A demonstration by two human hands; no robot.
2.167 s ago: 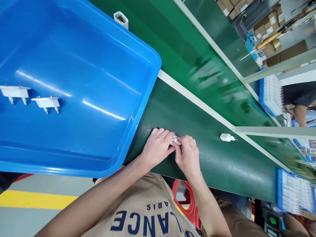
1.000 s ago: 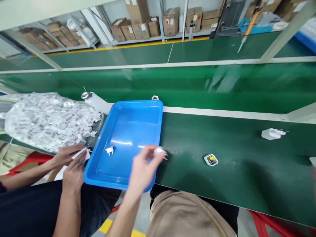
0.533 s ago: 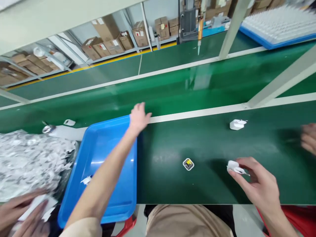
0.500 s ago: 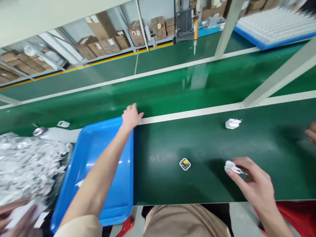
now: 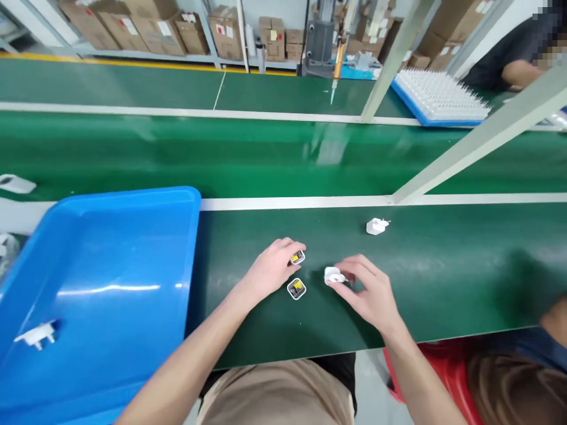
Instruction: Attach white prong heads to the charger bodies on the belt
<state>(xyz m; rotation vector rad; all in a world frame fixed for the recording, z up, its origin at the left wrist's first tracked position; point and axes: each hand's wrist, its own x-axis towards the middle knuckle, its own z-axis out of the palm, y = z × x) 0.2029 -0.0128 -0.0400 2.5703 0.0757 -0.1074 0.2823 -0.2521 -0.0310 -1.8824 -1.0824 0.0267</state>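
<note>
My left hand [image 5: 275, 267] grips a small white square housing [image 5: 297, 257] with yellow and black parts inside. Just below it, a similar open housing [image 5: 296, 288] lies on the dark green table. To the right, my right hand [image 5: 367, 284] pinches a white plug piece [image 5: 334, 275] between thumb and fingers. Farther back on the table lies a white plug adapter [image 5: 377, 226] with pins pointing right. At the left, a large blue tray [image 5: 115, 248] holds one white plug part [image 5: 39, 335].
A green conveyor belt [image 5: 248, 165] runs behind the table's white edge strip. A slanted metal post [image 5: 469, 147] rises at the right. Beyond are a dispensing syringe [image 5: 339, 62] and a blue tray of white pieces [image 5: 443, 97]. Another person's arm [image 5: 556, 320] is at the right edge.
My left hand has come from the blue tray's far corner to the table's middle and now holds a housing. My right hand has moved left with its plug piece. The view has shifted.
</note>
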